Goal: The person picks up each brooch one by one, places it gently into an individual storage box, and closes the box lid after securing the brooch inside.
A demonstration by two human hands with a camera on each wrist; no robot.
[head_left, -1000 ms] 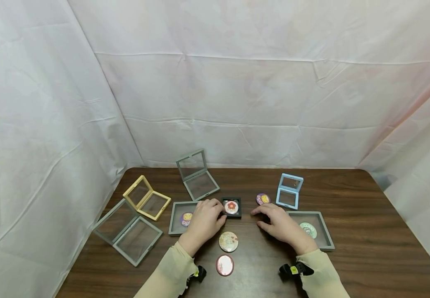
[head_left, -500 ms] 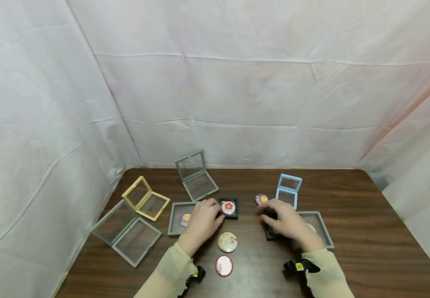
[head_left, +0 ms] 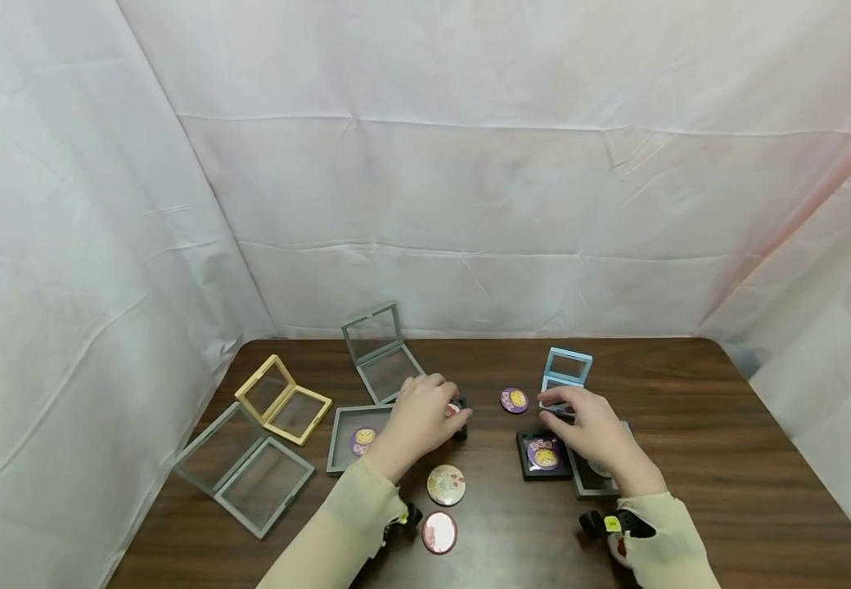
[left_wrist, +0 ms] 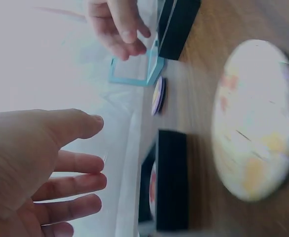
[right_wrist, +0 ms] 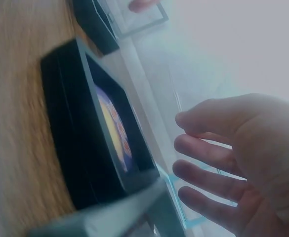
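Observation:
In the head view my left hand [head_left: 421,417] hovers over a small black display case [head_left: 461,425] and partly hides it. The left wrist view shows its fingers loosely extended, apart from that case [left_wrist: 173,182], which holds a badge with red on it. My right hand [head_left: 598,433], also with loosely extended fingers, is raised over the right-hand cases. Left of it lies another black display case [head_left: 521,458] with a purple and yellow button badge [head_left: 544,453] inside. Under the right hand is a grey case [head_left: 595,489], partly covered. The right wrist view shows the fingers [right_wrist: 203,150] holding nothing.
Loose badges lie on the table: a purple one [head_left: 514,400], a cream one [head_left: 446,485] and a pink-rimmed one [head_left: 439,532]. A yellow case [head_left: 312,423], a blue case [head_left: 571,366] and several grey cases, including one with a badge [head_left: 334,458], stand around. Fabric walls enclose the table.
My right hand has moved right, uncovering the black case with the purple badge. My left hand has shifted right over the flower-badge case, and the head view has tilted slightly.

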